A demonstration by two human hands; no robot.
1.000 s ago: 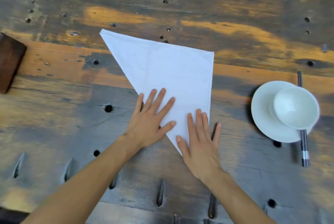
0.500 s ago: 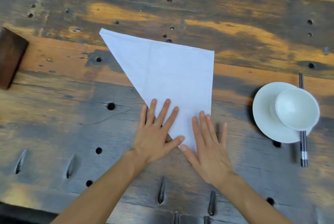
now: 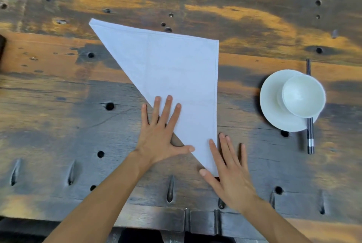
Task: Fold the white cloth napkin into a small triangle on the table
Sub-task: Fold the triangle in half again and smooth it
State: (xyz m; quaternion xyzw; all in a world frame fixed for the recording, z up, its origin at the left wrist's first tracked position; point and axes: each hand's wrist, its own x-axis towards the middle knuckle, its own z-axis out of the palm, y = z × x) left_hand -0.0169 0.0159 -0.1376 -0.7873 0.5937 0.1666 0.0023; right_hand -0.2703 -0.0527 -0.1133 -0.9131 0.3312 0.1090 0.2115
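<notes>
White cloth napkin (image 3: 172, 78): folded into one large triangle, lying flat on the wooden table (image 3: 58, 125). Hemmed edges run along the far side and the right side, meeting in a square corner at far right. The long diagonal fold runs from the far-left point to the near point. Faint crease lines cross the surface. No wrinkles visible.

Worn wooden tabletop (image 3: 58, 89) with dark round holes and elongated slots along the near edge. Right of the hands' position: white saucer (image 3: 274, 109) bearing a white bowl (image 3: 302, 95) set off-centre toward its far right rim; a pair of dark chopsticks (image 3: 310, 137) lies beneath both, running near to far. Far left edge: dark brown object (image 3: 2, 45), mostly out of frame
</notes>
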